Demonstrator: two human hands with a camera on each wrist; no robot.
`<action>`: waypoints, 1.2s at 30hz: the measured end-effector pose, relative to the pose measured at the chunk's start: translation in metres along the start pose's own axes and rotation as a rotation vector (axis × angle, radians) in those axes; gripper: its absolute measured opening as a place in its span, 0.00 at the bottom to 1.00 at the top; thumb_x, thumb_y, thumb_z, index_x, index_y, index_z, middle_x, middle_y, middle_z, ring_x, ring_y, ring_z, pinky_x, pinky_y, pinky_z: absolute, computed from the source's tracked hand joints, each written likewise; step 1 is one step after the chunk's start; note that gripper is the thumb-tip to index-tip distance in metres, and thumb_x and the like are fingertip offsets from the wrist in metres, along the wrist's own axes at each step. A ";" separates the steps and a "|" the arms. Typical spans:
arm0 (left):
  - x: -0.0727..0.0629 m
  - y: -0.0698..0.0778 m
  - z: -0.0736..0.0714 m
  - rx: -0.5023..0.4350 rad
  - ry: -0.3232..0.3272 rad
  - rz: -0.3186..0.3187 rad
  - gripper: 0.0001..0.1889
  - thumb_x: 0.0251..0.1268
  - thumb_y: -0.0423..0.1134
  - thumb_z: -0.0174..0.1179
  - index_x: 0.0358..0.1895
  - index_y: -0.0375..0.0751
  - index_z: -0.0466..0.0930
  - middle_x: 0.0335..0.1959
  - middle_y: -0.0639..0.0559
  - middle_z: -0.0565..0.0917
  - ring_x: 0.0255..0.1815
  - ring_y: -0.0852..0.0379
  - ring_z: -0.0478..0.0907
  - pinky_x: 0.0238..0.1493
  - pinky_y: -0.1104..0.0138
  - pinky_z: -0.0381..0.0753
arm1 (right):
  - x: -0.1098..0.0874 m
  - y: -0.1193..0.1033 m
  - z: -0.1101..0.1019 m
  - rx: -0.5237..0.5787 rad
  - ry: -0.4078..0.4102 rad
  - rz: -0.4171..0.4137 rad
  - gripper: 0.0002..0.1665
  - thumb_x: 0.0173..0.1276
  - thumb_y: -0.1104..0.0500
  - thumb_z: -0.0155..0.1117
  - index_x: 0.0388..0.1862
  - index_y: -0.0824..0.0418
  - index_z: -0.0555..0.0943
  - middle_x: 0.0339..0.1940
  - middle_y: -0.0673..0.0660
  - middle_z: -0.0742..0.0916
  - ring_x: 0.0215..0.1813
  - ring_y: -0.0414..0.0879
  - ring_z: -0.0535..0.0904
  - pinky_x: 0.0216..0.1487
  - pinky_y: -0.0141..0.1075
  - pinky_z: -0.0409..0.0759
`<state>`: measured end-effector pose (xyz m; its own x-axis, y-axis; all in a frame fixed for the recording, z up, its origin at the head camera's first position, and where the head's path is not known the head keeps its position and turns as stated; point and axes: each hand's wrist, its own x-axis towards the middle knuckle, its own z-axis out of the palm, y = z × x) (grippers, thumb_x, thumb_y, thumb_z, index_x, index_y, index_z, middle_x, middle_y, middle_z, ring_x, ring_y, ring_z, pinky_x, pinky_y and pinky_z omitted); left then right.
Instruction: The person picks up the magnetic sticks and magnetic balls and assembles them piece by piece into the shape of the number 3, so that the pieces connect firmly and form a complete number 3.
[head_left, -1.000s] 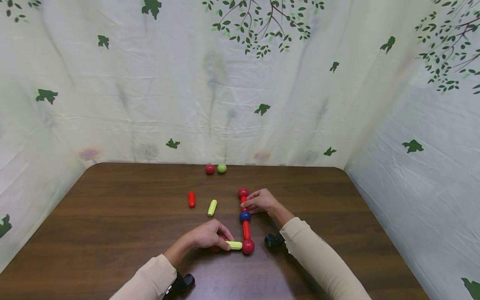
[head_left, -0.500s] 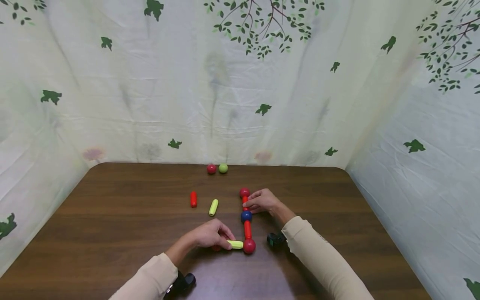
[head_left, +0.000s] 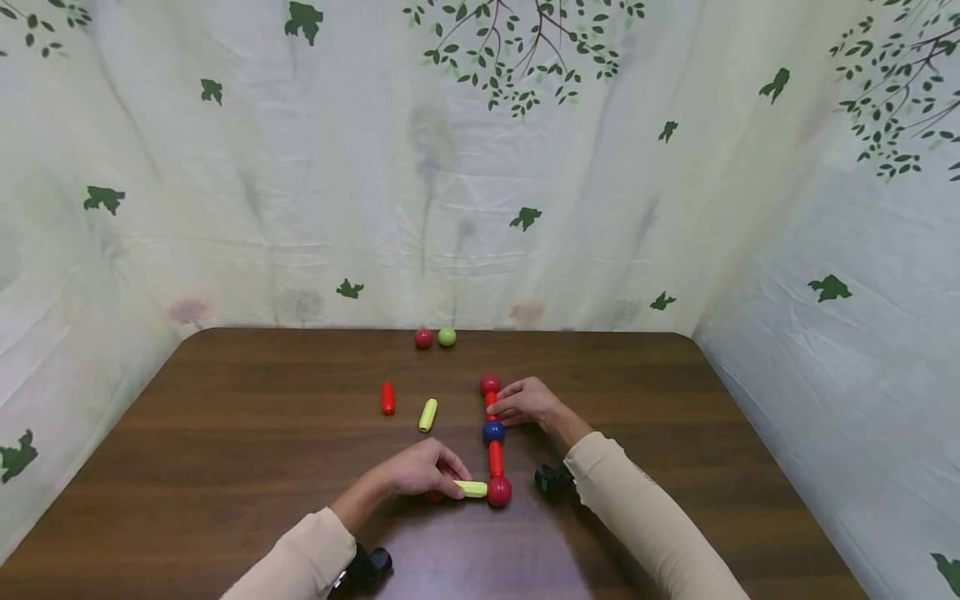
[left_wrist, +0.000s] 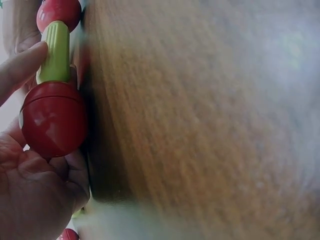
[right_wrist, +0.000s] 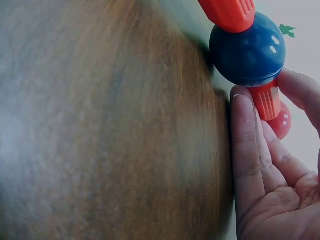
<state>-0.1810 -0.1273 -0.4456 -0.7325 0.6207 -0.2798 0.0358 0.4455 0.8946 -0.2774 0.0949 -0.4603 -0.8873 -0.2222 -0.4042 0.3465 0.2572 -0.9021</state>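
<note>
An L-shaped chain of balls and sticks lies on the table. Its long side runs from a far red ball (head_left: pixel 490 384) through a red stick, a blue ball (head_left: pixel 493 431) and another red stick (head_left: pixel 496 459) to a near red ball (head_left: pixel 499 492). From there a yellow-green stick (left_wrist: pixel 56 52) leads left to one more red ball (left_wrist: pixel 53 120). My left hand (head_left: pixel 423 468) pinches that yellow-green stick, its palm behind the end ball. My right hand (head_left: pixel 531 402) holds the far red stick (right_wrist: pixel 266 100) between thumb and fingers, just beyond the blue ball.
Left of the chain lie a loose red stick (head_left: pixel 387 398) and a loose yellow-green stick (head_left: pixel 427 415). A red ball (head_left: pixel 423 337) and a green ball (head_left: pixel 447 337) sit at the back edge of the brown table (head_left: pixel 285 392). A leaf-patterned cloth (head_left: pixel 420 167) hangs behind.
Both hands keep their hold and the chain stays in place. Only a slight shift of the head view shows.
</note>
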 end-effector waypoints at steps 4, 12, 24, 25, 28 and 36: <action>0.002 0.000 0.000 0.017 -0.009 0.010 0.07 0.56 0.30 0.67 0.38 0.33 0.85 0.27 0.53 0.83 0.27 0.63 0.73 0.29 0.70 0.71 | -0.001 0.001 -0.003 -0.001 0.005 0.003 0.15 0.55 0.68 0.73 0.40 0.72 0.81 0.30 0.60 0.88 0.28 0.46 0.85 0.36 0.40 0.83; 0.003 0.003 -0.019 0.060 -0.002 0.039 0.11 0.60 0.33 0.65 0.43 0.31 0.84 0.34 0.49 0.85 0.32 0.62 0.75 0.36 0.69 0.74 | -0.001 0.002 -0.008 0.050 -0.012 -0.016 0.14 0.56 0.70 0.72 0.40 0.73 0.80 0.28 0.59 0.87 0.29 0.45 0.84 0.36 0.40 0.84; 0.010 0.018 -0.084 0.110 0.114 -0.083 0.16 0.62 0.36 0.63 0.50 0.29 0.80 0.34 0.51 0.83 0.33 0.55 0.77 0.40 0.59 0.77 | 0.001 0.004 -0.008 0.061 -0.018 -0.028 0.14 0.55 0.71 0.71 0.39 0.73 0.79 0.28 0.59 0.87 0.28 0.44 0.84 0.35 0.39 0.84; 0.011 0.020 -0.089 0.117 0.121 -0.100 0.17 0.63 0.36 0.63 0.51 0.29 0.79 0.32 0.52 0.82 0.31 0.56 0.75 0.39 0.60 0.76 | 0.001 0.005 -0.008 0.059 -0.019 -0.031 0.14 0.55 0.71 0.72 0.39 0.73 0.79 0.28 0.59 0.87 0.28 0.44 0.84 0.34 0.39 0.84; 0.015 0.026 -0.098 0.145 0.139 -0.153 0.17 0.63 0.36 0.62 0.52 0.29 0.78 0.25 0.53 0.76 0.25 0.59 0.70 0.31 0.64 0.73 | 0.002 0.005 -0.007 0.051 -0.022 -0.030 0.14 0.55 0.71 0.72 0.40 0.73 0.79 0.28 0.58 0.87 0.28 0.44 0.84 0.34 0.39 0.84; 0.030 0.026 -0.095 0.262 0.150 -0.304 0.17 0.60 0.34 0.64 0.53 0.36 0.78 0.23 0.51 0.73 0.19 0.59 0.68 0.24 0.69 0.71 | 0.001 0.004 -0.004 0.039 -0.025 -0.022 0.14 0.56 0.69 0.72 0.41 0.73 0.80 0.31 0.61 0.88 0.30 0.44 0.85 0.37 0.40 0.83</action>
<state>-0.2670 -0.1585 -0.3978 -0.8267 0.3438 -0.4455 -0.0394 0.7543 0.6553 -0.2781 0.0993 -0.4642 -0.8869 -0.2513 -0.3876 0.3391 0.2157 -0.9157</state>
